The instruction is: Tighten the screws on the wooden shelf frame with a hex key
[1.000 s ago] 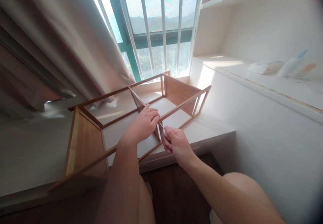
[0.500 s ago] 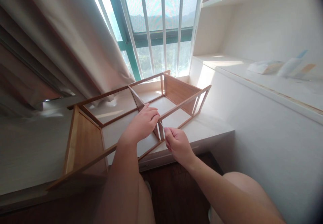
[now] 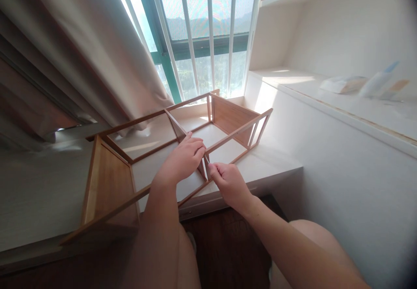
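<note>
A brown wooden shelf frame [image 3: 236, 137] lies on its side across a white ledge, with a panel at each end and a divider between. My left hand [image 3: 182, 156] is closed over the front rail where the divider [image 3: 176, 126] meets it; the fingertips reach onto the divider. Just to the right, my right hand [image 3: 230, 182] is closed in a fist around a thin metal rod like a hex key [image 3: 207, 160]. The rod's visible end points up-left to the rail joint beside my left fingers. The rest of it is hidden inside the fist.
A barred window [image 3: 202, 41] is behind the frame. A grey-beige curtain [image 3: 97, 54] hangs at the left. At right, a white shelf unit [image 3: 325, 119] holds a blurred packet [image 3: 343, 84] and a bottle-like item [image 3: 376, 84]. Dark floor [image 3: 228, 250] lies below the ledge [image 3: 276, 169].
My right hand has shifted slightly left and up, closer to the rail, and its wrist has turned a little. My left hand and the wooden frame stay in place.
</note>
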`<state>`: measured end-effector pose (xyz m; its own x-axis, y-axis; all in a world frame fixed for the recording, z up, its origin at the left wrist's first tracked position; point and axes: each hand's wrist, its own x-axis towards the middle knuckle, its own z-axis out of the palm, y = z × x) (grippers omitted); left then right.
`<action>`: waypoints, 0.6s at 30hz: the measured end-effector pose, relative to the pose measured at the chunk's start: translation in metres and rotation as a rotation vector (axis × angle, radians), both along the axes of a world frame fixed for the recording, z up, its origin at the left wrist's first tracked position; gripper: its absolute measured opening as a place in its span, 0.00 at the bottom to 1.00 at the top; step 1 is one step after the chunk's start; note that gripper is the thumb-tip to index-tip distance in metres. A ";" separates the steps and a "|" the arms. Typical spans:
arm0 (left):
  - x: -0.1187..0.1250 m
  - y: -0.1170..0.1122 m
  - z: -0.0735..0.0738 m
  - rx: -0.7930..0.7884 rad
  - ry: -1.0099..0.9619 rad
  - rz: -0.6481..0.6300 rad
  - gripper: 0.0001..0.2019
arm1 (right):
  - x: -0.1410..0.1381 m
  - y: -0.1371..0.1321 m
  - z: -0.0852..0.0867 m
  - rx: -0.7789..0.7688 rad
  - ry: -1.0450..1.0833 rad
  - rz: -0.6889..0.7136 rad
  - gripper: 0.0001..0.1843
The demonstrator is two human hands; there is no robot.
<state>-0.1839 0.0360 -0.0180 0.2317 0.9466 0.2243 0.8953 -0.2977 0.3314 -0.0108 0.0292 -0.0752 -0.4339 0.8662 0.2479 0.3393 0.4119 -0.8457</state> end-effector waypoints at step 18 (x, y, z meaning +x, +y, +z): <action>0.000 0.000 0.000 0.001 0.015 -0.011 0.19 | 0.003 0.000 0.017 0.283 -0.525 -0.022 0.22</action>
